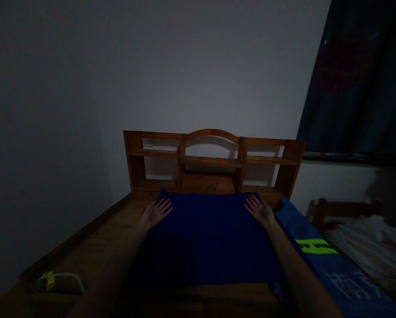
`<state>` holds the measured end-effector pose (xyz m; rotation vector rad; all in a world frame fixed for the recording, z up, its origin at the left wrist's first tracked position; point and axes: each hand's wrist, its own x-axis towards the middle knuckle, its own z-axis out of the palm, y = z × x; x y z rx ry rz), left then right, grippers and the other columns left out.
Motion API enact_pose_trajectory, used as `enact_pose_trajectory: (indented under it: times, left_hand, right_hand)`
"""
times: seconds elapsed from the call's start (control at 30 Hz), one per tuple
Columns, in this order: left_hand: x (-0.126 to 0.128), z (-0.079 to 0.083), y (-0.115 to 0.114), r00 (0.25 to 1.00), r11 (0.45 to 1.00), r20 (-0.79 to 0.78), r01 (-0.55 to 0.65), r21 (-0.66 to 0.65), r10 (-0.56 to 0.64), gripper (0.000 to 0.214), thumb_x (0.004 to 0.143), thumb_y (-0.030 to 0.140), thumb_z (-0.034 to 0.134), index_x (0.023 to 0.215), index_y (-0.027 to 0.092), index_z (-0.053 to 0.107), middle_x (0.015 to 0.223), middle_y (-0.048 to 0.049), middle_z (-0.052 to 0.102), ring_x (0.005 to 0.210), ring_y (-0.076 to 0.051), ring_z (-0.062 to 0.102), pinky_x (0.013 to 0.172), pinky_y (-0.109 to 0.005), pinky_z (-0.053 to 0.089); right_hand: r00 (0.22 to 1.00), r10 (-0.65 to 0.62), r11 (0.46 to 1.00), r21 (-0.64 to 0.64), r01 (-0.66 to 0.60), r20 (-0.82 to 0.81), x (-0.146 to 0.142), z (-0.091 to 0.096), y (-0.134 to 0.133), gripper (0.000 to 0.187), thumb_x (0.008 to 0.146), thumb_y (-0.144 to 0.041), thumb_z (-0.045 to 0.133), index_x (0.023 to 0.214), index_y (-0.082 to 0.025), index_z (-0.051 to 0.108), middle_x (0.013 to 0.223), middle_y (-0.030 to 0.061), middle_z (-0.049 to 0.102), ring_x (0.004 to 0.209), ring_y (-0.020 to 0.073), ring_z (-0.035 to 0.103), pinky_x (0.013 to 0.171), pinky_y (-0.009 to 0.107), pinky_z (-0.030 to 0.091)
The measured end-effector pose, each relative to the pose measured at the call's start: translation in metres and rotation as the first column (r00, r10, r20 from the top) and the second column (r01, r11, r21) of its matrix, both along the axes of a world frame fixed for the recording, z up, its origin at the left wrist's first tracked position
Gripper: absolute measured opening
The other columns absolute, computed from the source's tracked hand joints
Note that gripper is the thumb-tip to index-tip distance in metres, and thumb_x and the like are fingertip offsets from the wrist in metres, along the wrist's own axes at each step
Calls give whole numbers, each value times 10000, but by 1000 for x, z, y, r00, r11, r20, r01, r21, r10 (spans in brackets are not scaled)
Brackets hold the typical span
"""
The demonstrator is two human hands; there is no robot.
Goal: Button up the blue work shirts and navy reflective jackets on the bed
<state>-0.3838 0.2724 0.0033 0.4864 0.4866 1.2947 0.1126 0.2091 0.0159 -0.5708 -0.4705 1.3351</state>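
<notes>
A dark blue cloth lies spread out over the wooden bed boards in front of me. My left hand is at its far left corner, palm turned up and fingers spread. At the far right corner is my right hand, also palm up with its fingers apart. Neither hand grips anything that I can see. Whether the backs of the hands touch the cloth, I cannot tell in this dim light.
A wooden headboard with shelves stands against the wall behind the cloth. To the right lies a blue fabric with a yellow-green stripe. A pale cable is at the lower left. Farther right are another bed frame and a dark curtain.
</notes>
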Motion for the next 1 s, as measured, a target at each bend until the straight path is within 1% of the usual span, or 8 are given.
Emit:
enact_pose_trajectory:
  times: [0.13, 0.2, 0.33, 0.5, 0.63, 0.77, 0.87, 1.0]
  left_hand:
    - [-12, 5, 1, 999, 987, 40, 10, 161, -16, 399, 832, 276, 438, 1214, 163, 462, 1367, -157, 420, 1284, -305, 369, 1020, -534, 347]
    - [-14, 3, -1, 998, 990, 57, -3, 144, -5, 419, 823, 264, 445, 1228, 155, 453, 1363, -164, 423, 1288, -305, 363, 1023, -524, 348]
    - [-12, -18, -2, 996, 998, 70, -51, -32, 53, 481, 818, 235, 425, 1291, 161, 387, 1380, -180, 393, 1303, -306, 337, 986, -516, 395]
    - [-15, -47, 8, 988, 997, 144, -55, -62, 64, 539, 849, 288, 402, 1364, 187, 280, 1414, -203, 332, 1296, -319, 341, 917, -525, 459]
    - [-24, -53, 16, 987, 999, 158, -17, -49, 24, 623, 870, 426, 405, 1406, 259, 135, 1444, -200, 272, 1294, -343, 333, 863, -561, 481]
    - [-24, -50, 13, 988, 996, 134, -75, -53, 82, 618, 883, 477, 366, 1401, 249, 117, 1430, -209, 287, 1272, -323, 382, 860, -536, 489]
    - [-11, -39, 4, 984, 990, -109, -136, 36, 139, 521, 902, 436, 331, 1322, 128, 302, 1336, -241, 409, 1217, -281, 464, 918, -482, 464]
    - [16, -18, -25, 807, 973, -571, -20, 229, 151, 353, 820, 391, 523, 1001, 97, 599, 1142, -173, 584, 1184, -265, 482, 1072, -415, 307]
  right_hand:
    - [998, 59, 997, 56, -59, 2, 4, 16, 7, 377, 902, -309, 290, 1112, -175, 573, 1280, 100, 503, 1176, 191, 488, 926, 437, 438]
    - [998, 70, 996, 48, -70, 1, 4, 16, 14, 371, 904, -314, 296, 1113, -177, 571, 1274, 102, 507, 1175, 191, 488, 923, 434, 441]
    - [997, 76, 997, -30, -76, 2, -1, -10, 26, 356, 900, -284, 297, 1084, -143, 567, 1260, 140, 506, 1193, 218, 470, 919, 451, 438]
    - [998, 67, 997, -45, -67, -15, -6, -46, 29, 362, 901, -344, 318, 1074, -130, 553, 1249, 158, 506, 1202, 229, 460, 932, 444, 438]
    - [995, 98, 995, 5, -98, -28, -2, -49, 25, 542, 824, -570, 411, 1108, -129, 546, 1241, 164, 514, 1190, 256, 471, 956, 452, 425]
    - [996, 86, 992, 95, -82, -39, 1, -43, 17, 564, 779, -570, 454, 1079, -109, 578, 1191, 166, 553, 1174, 255, 485, 994, 423, 408]
    - [987, -75, 995, 79, 65, 140, -6, -35, 12, 499, 769, -549, 413, 931, -127, 623, 1097, 146, 611, 1127, 236, 526, 985, 382, 431]
    - [815, -196, 979, 64, 192, 546, -29, -20, -2, 359, 729, -503, 474, 741, -176, 619, 857, 72, 677, 965, 227, 615, 903, 355, 488]
